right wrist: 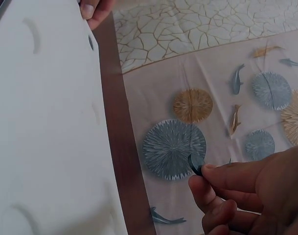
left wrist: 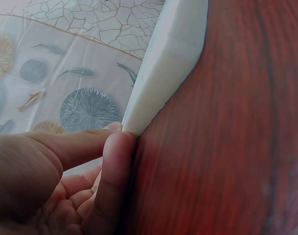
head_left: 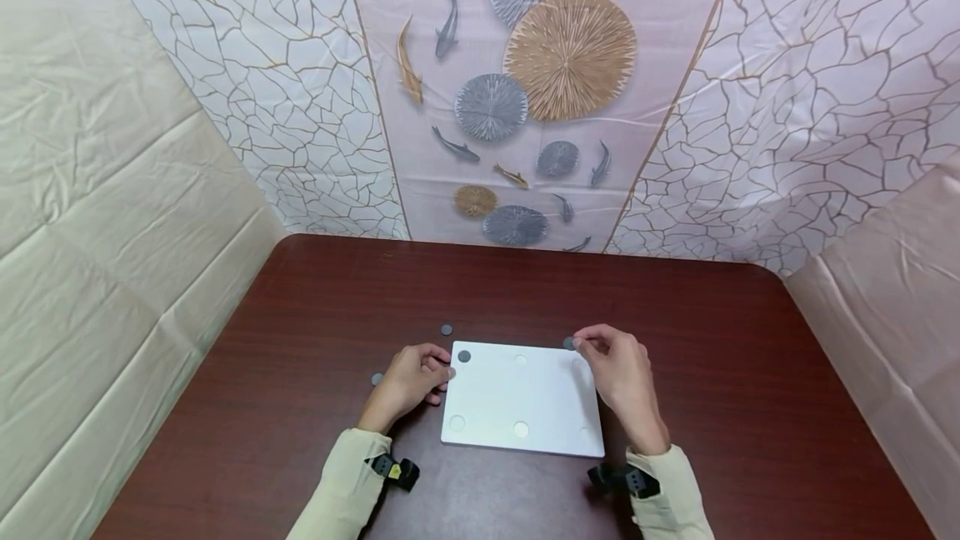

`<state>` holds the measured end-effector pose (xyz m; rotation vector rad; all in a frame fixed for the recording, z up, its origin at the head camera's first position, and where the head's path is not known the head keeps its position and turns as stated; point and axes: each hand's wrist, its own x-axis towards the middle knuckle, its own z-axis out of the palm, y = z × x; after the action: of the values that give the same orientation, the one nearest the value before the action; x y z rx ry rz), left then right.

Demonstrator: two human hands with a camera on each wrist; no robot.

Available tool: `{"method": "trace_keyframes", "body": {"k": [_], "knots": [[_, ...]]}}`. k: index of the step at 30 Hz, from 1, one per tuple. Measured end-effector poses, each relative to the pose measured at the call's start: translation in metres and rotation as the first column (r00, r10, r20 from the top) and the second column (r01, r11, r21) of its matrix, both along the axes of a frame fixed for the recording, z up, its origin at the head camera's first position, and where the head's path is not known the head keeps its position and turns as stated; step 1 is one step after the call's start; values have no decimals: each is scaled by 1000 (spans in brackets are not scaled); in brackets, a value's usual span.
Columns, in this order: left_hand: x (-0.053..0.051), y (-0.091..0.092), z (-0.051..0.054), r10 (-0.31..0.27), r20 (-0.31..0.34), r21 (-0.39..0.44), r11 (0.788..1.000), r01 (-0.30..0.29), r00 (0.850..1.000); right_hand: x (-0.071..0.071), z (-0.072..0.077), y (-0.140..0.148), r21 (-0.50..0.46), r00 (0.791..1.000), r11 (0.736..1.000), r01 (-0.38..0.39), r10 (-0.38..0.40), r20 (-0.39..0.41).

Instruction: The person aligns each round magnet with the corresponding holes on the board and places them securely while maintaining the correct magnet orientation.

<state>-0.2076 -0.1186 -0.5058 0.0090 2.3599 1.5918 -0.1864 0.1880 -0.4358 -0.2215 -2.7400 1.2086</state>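
Observation:
A white board (head_left: 525,394) with shallow round recesses lies on the table. One grey disc (head_left: 464,357) sits in its back left recess. My left hand (head_left: 408,377) grips the board's left edge between thumb and fingers; the left wrist view shows the fingertips at the board's side (left wrist: 161,73). Between thumb and index finger, my right hand (head_left: 621,369) pinches a dark disc (right wrist: 194,165) near the board's back right corner. The recess by that corner is partly hidden by the hand.
Two more grey discs lie on the dark red table (head_left: 300,340): one (head_left: 447,329) behind the board's left corner, another (head_left: 377,378) left of my left hand. Patterned cloth (head_left: 540,190) hangs behind the table, with plain cloth at both sides.

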Motion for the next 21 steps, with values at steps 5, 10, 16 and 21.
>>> {"method": "trace_keyframes", "body": {"k": [5, 10, 16, 21], "knots": [[0, 0, 1, 2, -2, -1, 1000, -2, 1000, -2, 0, -4, -7, 1000, 1000, -15, 15, 0], [1, 1, 2, 5, -2, -11, 1000, -5, 1000, -5, -2, -10, -9, 1000, 1000, -20, 20, -1], [0, 1, 0, 8, 2, -6, 1000, -8, 1000, -10, -6, -17, -10, 1000, 1000, -24, 24, 8], [0, 1, 0, 7, 4, -5, 1000, -7, 1000, -13, -11, -22, -5, 999, 999, -33, 33, 9]]}}
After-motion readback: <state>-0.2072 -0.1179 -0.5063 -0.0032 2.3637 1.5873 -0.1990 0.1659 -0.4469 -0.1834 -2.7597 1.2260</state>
